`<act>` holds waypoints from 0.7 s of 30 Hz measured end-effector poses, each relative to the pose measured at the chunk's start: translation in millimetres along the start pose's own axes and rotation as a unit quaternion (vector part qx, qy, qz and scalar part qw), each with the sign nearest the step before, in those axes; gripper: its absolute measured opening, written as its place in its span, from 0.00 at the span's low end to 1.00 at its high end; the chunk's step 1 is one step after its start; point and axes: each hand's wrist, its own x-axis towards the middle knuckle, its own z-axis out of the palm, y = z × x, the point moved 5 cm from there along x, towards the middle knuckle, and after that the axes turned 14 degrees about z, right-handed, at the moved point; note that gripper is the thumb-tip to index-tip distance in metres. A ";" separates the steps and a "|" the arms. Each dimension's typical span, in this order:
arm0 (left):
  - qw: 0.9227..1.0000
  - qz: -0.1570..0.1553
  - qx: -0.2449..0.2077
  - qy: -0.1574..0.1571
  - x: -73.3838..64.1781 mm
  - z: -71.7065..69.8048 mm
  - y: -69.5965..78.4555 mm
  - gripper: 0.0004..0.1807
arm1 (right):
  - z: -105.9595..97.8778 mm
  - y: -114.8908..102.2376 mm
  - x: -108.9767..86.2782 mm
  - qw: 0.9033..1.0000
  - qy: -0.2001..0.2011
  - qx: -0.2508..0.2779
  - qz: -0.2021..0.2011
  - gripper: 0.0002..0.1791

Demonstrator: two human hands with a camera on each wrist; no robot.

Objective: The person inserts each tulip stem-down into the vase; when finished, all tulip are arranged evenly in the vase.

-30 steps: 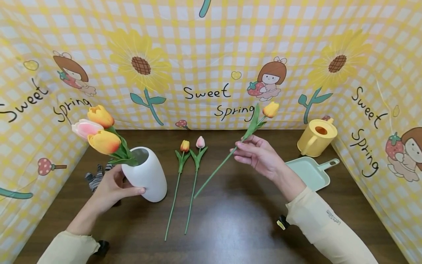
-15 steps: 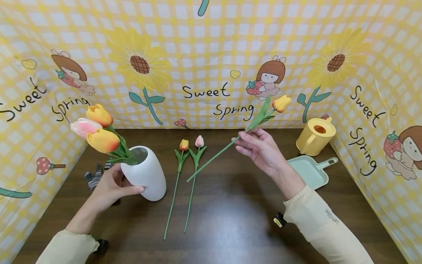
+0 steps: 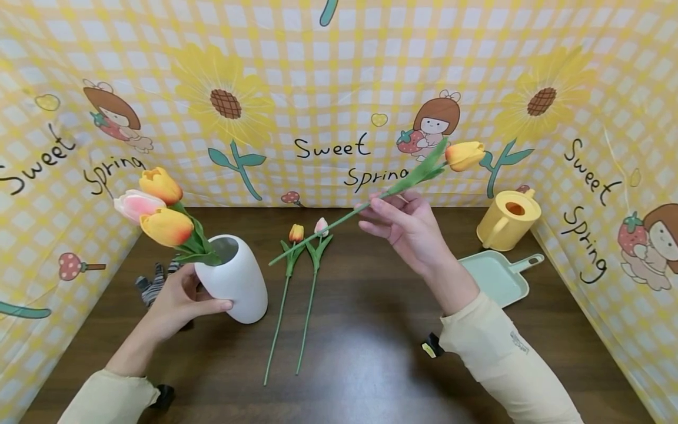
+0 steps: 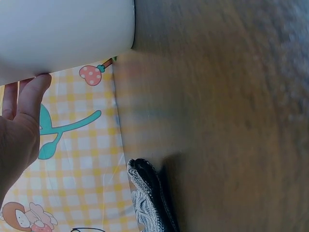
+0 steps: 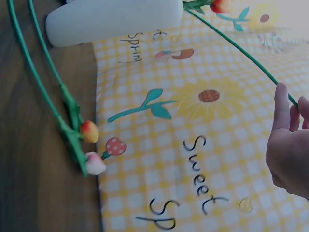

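Observation:
My left hand [image 3: 177,303] grips the side of a white vase [image 3: 243,288], its thumb across the front. Three tulips, two orange-yellow and one pink [image 3: 139,206], lean left out of the vase mouth. My right hand [image 3: 413,232] pinches the stem of a yellow-orange tulip [image 3: 466,156], held above the table with its bloom up to the right and its stem end down to the left. In the right wrist view this green stem [image 5: 241,50] runs toward the white vase [image 5: 116,19]. An orange tulip [image 3: 296,234] and a pink tulip [image 3: 321,228] lie side by side on the table.
A yellow watering can [image 3: 508,221] and a pale green dustpan-shaped tray [image 3: 495,277] stand at the right. Striped grey gloves [image 3: 152,287] lie behind the left hand. A yellow checked cloth [image 3: 328,88] walls the brown table [image 3: 371,365].
My right hand has moved up and left, turning the tulip flatter. Its bloom has swung right, and the stem end has risen and moved left toward the vase. My left hand and the vase stay put.

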 end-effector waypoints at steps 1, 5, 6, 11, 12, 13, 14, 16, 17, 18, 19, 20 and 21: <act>1.000 0.000 0.000 0.000 0.1 0.3 -0.1 0.37 | 4.3 -0.5 0.9 1.000 -0.007 -0.003 -0.002 0.07; 1.000 -0.001 -0.006 0.001 0.3 0.5 -1.0 0.37 | 18.3 -2.4 7.0 1.000 -0.024 -0.013 -0.011 0.08; 1.000 -0.001 -0.009 0.003 0.4 0.4 -1.5 0.37 | 22.0 -2.9 9.1 0.999 -0.030 -0.018 -0.013 0.08; 1.000 -0.003 -0.016 0.003 -1.5 -3.2 -0.1 0.38 | 40.5 -0.8 19.6 0.997 -0.062 -0.035 -0.020 0.07; 1.000 -0.004 -0.016 0.003 -1.5 -3.2 0.1 0.38 | 43.4 -0.5 21.3 0.997 -0.065 -0.041 -0.022 0.07; 1.000 -0.005 -0.015 0.002 -1.4 -3.2 0.3 0.37 | 45.8 -0.3 22.8 0.997 -0.065 -0.045 -0.025 0.07; 1.000 -0.005 -0.014 0.001 -1.1 -2.9 0.4 0.37 | 48.1 -0.5 24.0 0.996 -0.065 -0.050 -0.028 0.07; 1.000 -0.006 -0.010 0.000 0.1 -1.9 0.0 0.37 | 51.8 -1.7 25.9 0.996 -0.063 -0.056 -0.033 0.07; 1.000 -0.006 -0.007 0.000 0.5 -1.4 -0.4 0.37 | 53.6 -2.5 27.1 0.996 -0.063 -0.061 -0.036 0.07; 1.000 -0.007 -0.005 0.000 0.6 -1.0 -0.6 0.38 | 55.6 -3.3 28.2 0.995 -0.063 -0.065 -0.038 0.07; 1.000 -0.009 -0.002 0.000 0.5 -1.0 -0.8 0.38 | 57.6 -3.9 29.1 0.995 -0.064 -0.069 -0.040 0.07; 1.000 -0.011 0.000 0.000 0.2 -1.1 -0.7 0.38 | 59.5 -4.3 30.1 0.994 -0.066 -0.072 -0.041 0.08; 1.000 -0.013 0.003 0.001 -0.3 -1.6 -0.4 0.38 | 62.0 -4.8 30.8 0.994 -0.069 -0.076 -0.043 0.08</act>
